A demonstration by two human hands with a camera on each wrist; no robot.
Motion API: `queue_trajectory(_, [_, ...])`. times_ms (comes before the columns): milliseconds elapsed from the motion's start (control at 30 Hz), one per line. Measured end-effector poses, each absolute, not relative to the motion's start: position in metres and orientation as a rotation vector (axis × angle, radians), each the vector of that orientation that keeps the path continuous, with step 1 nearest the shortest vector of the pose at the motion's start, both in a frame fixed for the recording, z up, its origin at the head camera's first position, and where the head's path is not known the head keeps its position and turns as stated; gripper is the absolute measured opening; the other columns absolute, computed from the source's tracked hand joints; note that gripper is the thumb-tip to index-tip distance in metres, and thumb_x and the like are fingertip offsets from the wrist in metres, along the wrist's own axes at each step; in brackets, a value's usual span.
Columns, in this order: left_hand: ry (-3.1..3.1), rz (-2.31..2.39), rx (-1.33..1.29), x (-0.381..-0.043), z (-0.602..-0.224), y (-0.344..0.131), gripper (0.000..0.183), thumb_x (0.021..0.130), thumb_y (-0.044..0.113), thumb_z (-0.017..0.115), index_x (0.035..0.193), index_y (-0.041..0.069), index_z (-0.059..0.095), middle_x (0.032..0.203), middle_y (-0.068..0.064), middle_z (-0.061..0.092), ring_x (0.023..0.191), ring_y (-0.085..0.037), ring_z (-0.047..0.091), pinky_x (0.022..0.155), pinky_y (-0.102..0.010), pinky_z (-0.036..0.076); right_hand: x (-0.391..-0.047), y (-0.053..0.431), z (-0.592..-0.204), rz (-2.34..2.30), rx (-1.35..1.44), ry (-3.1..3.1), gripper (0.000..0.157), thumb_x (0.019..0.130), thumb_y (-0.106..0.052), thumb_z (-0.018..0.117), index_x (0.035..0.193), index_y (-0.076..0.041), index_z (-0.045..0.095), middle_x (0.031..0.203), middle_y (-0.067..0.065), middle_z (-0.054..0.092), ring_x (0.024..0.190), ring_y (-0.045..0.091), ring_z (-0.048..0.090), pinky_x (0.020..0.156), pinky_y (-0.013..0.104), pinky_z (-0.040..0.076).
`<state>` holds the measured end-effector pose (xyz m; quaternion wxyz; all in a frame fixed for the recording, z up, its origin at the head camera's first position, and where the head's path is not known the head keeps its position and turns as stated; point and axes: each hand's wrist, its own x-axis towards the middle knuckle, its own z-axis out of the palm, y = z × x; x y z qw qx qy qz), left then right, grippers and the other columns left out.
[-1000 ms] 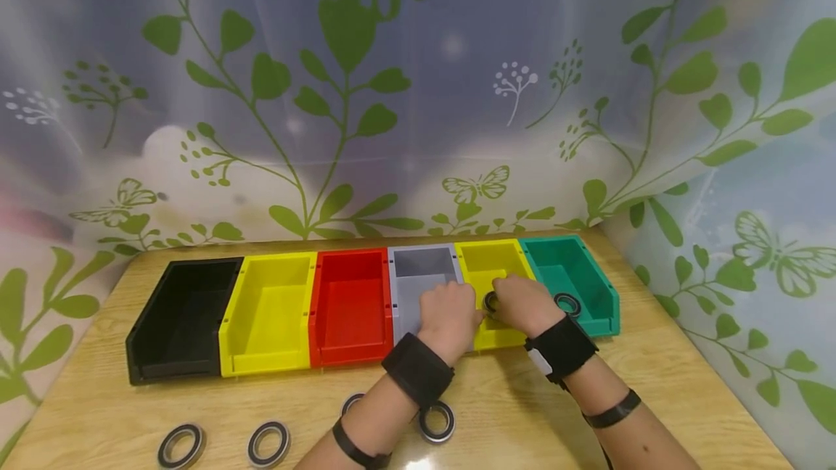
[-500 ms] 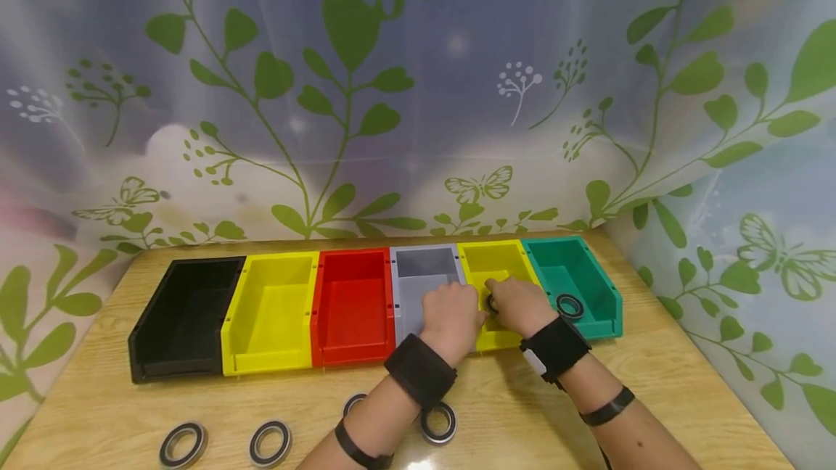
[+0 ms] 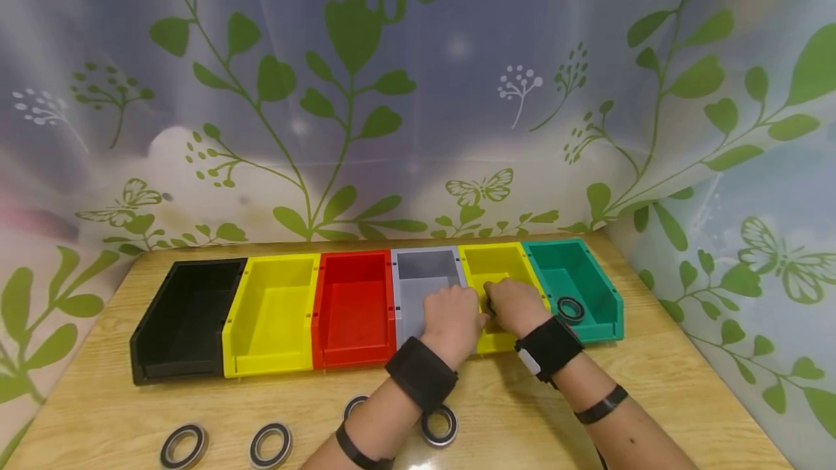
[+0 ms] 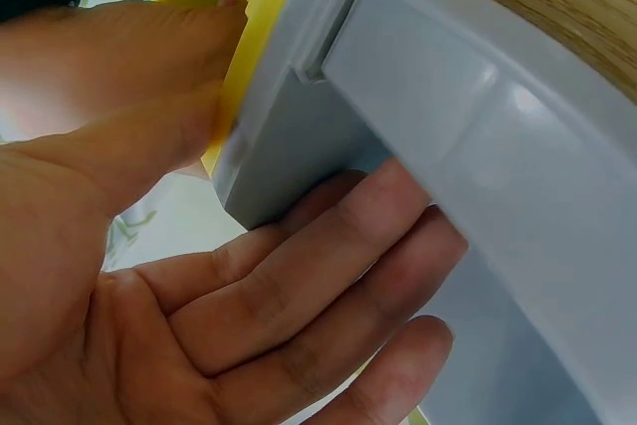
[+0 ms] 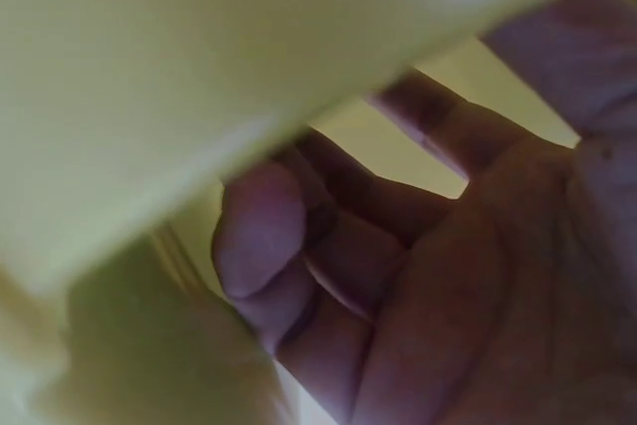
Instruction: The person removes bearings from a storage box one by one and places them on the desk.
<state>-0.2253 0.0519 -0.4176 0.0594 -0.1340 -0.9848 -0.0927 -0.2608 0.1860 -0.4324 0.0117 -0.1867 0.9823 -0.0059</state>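
My left hand (image 3: 452, 321) is over the front of the grey bin (image 3: 424, 267), fingers loosely curved and reaching inside. In the left wrist view its fingers (image 4: 373, 286) hold no visible object, and the thumb lies by the yellow wall. My right hand (image 3: 519, 304) is down in the right-hand yellow bin (image 3: 498, 258), where thumb and index finger pinch a black-sealed ball bearing (image 3: 490, 305), mostly covered by the hand. In the right wrist view the bin wall hides the fingertips. Another bearing (image 3: 571, 310) leans in the green bin (image 3: 604, 289), just right of this hand.
Left of the grey bin stand a red bin (image 3: 355, 314), another yellow bin (image 3: 271, 314) and a black bin (image 3: 186, 325), joined in one row. Several bearings (image 3: 183, 446) lie on the wooden table (image 3: 104, 383) in front, one partly under the left forearm. A patterned curtain (image 3: 418, 93) rises behind.
My right hand and wrist have shifted slightly left within the yellow bin, covering more of the bearing there. The left hand stays in place over the grey bin.
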Motion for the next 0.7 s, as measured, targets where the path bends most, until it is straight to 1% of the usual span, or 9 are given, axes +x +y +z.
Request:
queue_trajectory(133, [-2.986, -0.279, -0.399, -0.225, -0.418, 0.052, 0.036, 0.089, 0.046, 0.08, 0.08, 0.012, 0.077, 0.068, -0.004, 0.064, 0.058, -0.02, 0.062, 0.048, -0.035, 0.048, -0.263, 0.185, -0.434, -0.01, -0.595, 3.069, 0.012, 0.092, 0.0, 0.073, 0.088, -0.003, 0.061, 0.067, 0.007, 0.053, 0.06, 0.022, 0.054, 0.058, 0.038, 0.048])
queue_trajectory(367, [-2.991, -0.286, -0.399, -0.224, -0.418, 0.051, 0.037, 0.089, 0.047, 0.08, 0.08, 0.012, 0.076, 0.068, -0.003, 0.064, 0.058, -0.02, 0.062, 0.048, -0.035, 0.047, -0.263, 0.188, -0.435, -0.083, -0.638, 3.03, 0.024, 0.084, -0.008, 0.085, 0.088, -0.004, 0.061, 0.07, 0.005, 0.054, 0.062, 0.02, 0.053, 0.061, 0.036, 0.048])
queue_trajectory(567, [-3.0, -0.315, -0.399, -0.224, -0.418, 0.051, 0.037, 0.089, 0.046, 0.08, 0.078, 0.011, 0.074, 0.067, -0.003, 0.061, 0.058, -0.02, 0.061, 0.048, -0.035, 0.046, -0.263, 0.19, -0.429, -0.197, -0.656, 2.973, 0.028, 0.082, -0.009, 0.087, 0.09, -0.003, 0.061, 0.072, 0.005, 0.055, 0.064, 0.02, 0.053, 0.062, 0.033, 0.047])
queue_trajectory(700, [-2.996, -0.323, -0.401, -0.225, -0.418, 0.05, 0.038, 0.089, 0.046, 0.08, 0.075, 0.012, 0.072, 0.067, -0.003, 0.061, 0.059, -0.021, 0.062, 0.048, -0.036, 0.047, -0.262, 0.192, -0.424, -0.209, -0.652, 2.934, 0.032, 0.082, -0.013, 0.088, 0.096, -0.001, 0.062, 0.079, 0.008, 0.058, 0.071, 0.022, 0.056, 0.068, 0.035, 0.05])
